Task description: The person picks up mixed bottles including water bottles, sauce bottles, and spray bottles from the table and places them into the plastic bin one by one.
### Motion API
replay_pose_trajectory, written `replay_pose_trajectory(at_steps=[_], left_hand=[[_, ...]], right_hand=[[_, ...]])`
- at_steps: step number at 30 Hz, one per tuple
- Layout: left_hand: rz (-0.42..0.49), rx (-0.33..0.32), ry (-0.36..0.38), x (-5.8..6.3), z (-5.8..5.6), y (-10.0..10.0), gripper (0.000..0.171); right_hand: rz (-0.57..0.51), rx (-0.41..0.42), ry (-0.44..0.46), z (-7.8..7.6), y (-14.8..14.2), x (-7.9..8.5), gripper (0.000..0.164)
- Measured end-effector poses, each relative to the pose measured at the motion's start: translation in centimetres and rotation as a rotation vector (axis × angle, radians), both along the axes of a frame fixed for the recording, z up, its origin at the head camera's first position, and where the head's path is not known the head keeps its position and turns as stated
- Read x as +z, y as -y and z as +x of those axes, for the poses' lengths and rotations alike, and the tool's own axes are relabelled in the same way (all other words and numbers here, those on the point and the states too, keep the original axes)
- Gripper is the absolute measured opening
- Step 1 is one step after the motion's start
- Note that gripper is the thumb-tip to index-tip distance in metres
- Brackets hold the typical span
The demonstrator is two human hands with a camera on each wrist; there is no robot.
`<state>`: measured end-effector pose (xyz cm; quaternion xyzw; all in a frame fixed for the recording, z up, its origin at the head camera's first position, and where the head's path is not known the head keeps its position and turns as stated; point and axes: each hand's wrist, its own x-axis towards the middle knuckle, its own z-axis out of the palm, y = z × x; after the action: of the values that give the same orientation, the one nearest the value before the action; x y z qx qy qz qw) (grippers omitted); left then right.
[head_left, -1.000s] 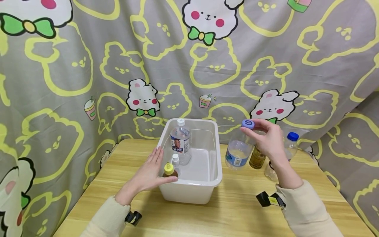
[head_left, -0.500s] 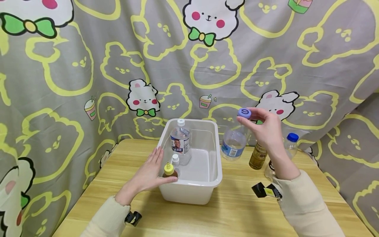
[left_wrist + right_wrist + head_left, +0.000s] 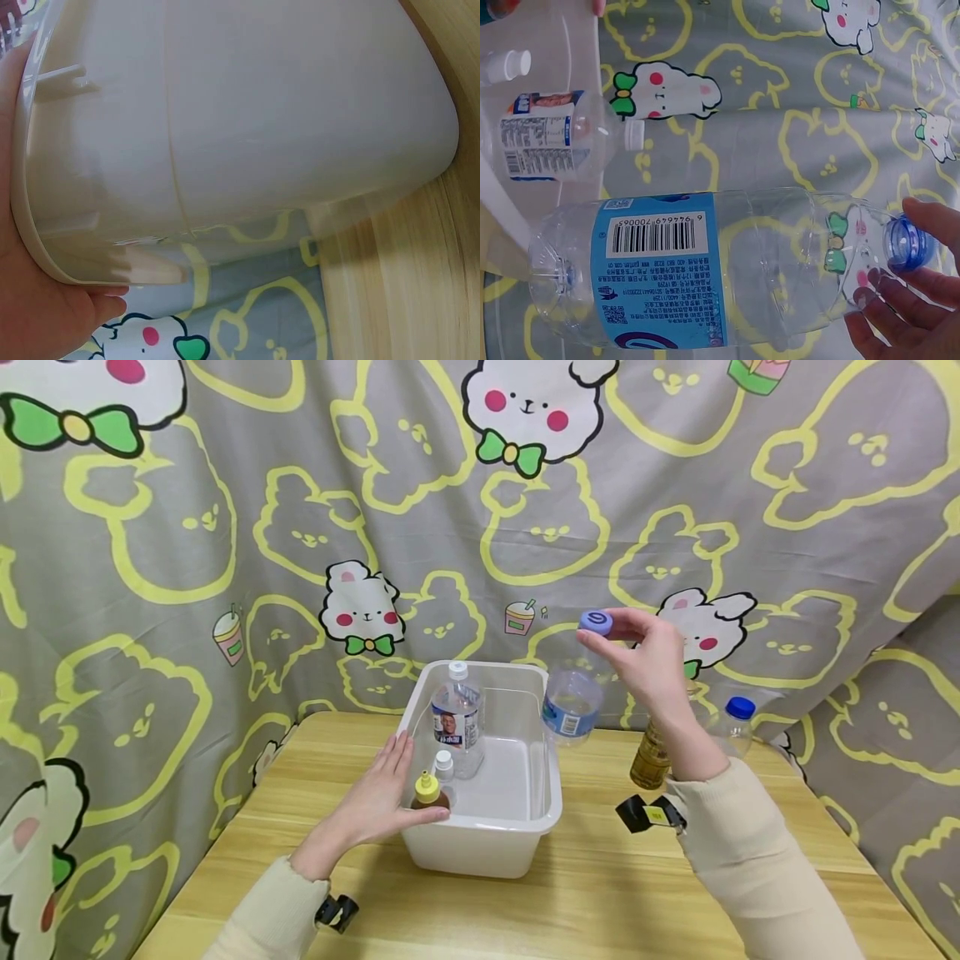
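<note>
My right hand [image 3: 651, 662] pinches the blue cap [image 3: 596, 623] of a clear plastic bottle [image 3: 572, 717] with a blue label. The bottle hangs upright over the right rim of a white plastic bin [image 3: 474, 848], above the table. In the right wrist view the blue label [image 3: 664, 270] shows a barcode, and fingers [image 3: 930, 285] meet at the cap. My left hand [image 3: 375, 797] rests on the bin's left rim, fingers straight along it, thumb over the front corner. Inside the bin stand a clear bottle with a white cap [image 3: 459, 718], a small white-capped bottle [image 3: 444, 765] and a yellow-topped squeeze bottle [image 3: 429, 792].
Right of the bin, a bottle of amber liquid [image 3: 649, 760] and a clear bottle with a dark blue cap [image 3: 739, 710] stand on the wooden table [image 3: 600, 877], partly behind my right forearm. A patterned curtain [image 3: 450, 535] hangs behind the table.
My right hand has lifted the blue-labelled bottle and carried it left, to the bin's right rim. The left hand and the bin have stayed in place.
</note>
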<state>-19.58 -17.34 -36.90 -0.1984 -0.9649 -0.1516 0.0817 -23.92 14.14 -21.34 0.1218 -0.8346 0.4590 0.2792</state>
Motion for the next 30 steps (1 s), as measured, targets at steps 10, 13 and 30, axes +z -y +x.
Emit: replay_pose_trajectory(at_steps=[10,13,30], left_hand=[[0.006,0.012,0.021,0.0,0.1,0.1,0.112],[0.006,0.011,0.023,0.0,0.1,0.1,0.111],[-0.004,0.005,0.013,0.1,0.1,0.1,0.112]], right_hand=[[-0.03,0.016,-0.003,-1.7,2.2,0.3,0.042],[-0.022,0.017,0.002,-2.3,2.8,0.1,0.042],[-0.056,-0.01,0.082,-5.5,5.5,-1.3,0.037]])
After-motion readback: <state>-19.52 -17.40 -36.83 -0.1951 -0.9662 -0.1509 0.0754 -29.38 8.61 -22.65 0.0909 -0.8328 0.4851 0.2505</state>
